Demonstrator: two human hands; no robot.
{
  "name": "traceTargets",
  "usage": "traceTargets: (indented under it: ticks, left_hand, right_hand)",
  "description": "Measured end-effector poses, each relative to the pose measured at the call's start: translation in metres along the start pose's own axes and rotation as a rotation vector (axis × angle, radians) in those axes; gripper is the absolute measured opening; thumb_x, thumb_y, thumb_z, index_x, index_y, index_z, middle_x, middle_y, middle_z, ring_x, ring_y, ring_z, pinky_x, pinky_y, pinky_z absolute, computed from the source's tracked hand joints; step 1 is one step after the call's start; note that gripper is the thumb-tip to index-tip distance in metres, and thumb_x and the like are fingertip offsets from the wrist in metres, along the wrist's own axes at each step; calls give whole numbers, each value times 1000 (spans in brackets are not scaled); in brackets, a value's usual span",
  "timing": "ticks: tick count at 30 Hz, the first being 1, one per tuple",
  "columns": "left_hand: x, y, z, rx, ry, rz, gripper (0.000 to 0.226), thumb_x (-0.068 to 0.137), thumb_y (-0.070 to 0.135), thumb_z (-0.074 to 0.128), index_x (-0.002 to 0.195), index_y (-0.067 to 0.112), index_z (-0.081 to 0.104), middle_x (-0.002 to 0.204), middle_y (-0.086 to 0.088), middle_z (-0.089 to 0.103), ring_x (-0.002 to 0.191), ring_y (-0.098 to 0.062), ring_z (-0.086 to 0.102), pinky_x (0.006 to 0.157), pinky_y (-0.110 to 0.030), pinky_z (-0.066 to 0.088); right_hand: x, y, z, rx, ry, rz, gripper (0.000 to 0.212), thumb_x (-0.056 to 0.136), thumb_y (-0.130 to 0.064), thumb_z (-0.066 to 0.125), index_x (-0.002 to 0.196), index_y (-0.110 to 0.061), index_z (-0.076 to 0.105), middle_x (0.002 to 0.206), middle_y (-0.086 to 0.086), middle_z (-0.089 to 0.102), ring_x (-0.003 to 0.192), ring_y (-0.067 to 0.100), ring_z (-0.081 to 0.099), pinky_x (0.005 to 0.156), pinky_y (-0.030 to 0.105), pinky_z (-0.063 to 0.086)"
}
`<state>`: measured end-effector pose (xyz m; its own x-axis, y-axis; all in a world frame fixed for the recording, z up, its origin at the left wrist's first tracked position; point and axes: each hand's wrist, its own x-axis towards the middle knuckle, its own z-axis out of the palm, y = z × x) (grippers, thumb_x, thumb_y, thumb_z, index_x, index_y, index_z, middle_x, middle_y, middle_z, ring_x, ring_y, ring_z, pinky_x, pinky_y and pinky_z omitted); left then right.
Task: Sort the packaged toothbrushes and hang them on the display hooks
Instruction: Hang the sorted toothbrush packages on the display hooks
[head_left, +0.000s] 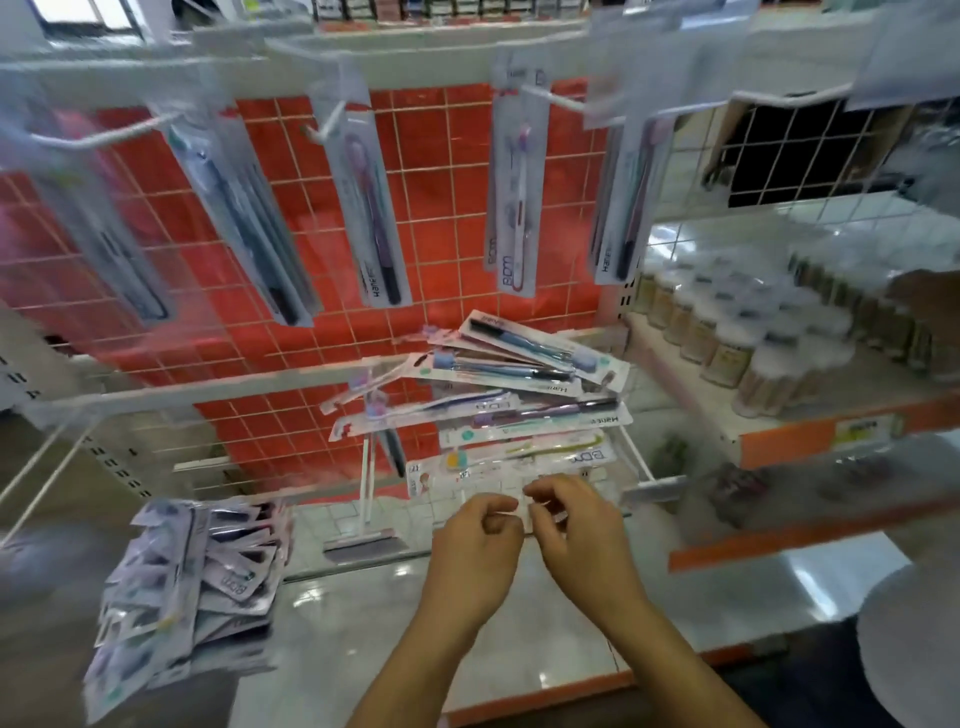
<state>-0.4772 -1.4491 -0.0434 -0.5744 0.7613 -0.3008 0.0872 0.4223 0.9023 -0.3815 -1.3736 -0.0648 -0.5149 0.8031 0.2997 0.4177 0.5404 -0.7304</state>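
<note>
A loose heap of packaged toothbrushes (524, 395) lies across the lower wire hooks in the middle of the rack. My left hand (480, 545) and my right hand (576, 530) are close together just below the heap, and both pinch the near edge of the lowest clear pack (498, 478). More packs hang on the upper hooks: a purple one (371, 208), a white and red one (517, 192) and a dark one (623, 208). A bare white hook (550, 96) juts out at the top.
The rack is a white wire grid (441, 156) over a red backing. A dense bundle of small packs (192, 566) hangs at the lower left. Shelves of capped bottles (727, 322) run along the right with orange edges. Glossy floor tiles lie below.
</note>
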Motion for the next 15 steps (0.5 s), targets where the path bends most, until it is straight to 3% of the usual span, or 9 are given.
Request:
traceTargets:
  ticks: [5,9,11,15]
  left_hand:
    - [27,24,19,-459,49,-249,39,86,9,57,121,25,49,111,-7,63,106,-25,61,101,-42,48]
    - [46,29,36,-519,145,-259,48,86,11,55,125,36,41,118,-4,58,100,-21,58,98,-38,48]
    - [52,30,42,-511,162,-263,49,86,13,57,125,38,41,124,-3,55,109,-25,56,99,-38,46]
    - [66,31,45,-598,151,-334,54,84,13,58,135,14,44,137,-11,50,128,-29,46,108,-42,36]
  right_hand:
    - [62,23,-21,-163,54,37,21,85,-8,62,105,-12,67,105,5,66,99,21,58,87,29,44]
    - [99,38,-27,-256,-97,30,29,89,-14,56,117,-16,60,117,5,62,107,22,54,91,32,44]
    - [113,40,-25,-291,-172,18,29,88,-16,57,116,-19,61,114,3,64,105,21,57,88,34,48]
    - [127,42,-14,-352,-270,-43,17,88,-23,55,102,-23,63,102,3,67,98,24,59,81,38,51]
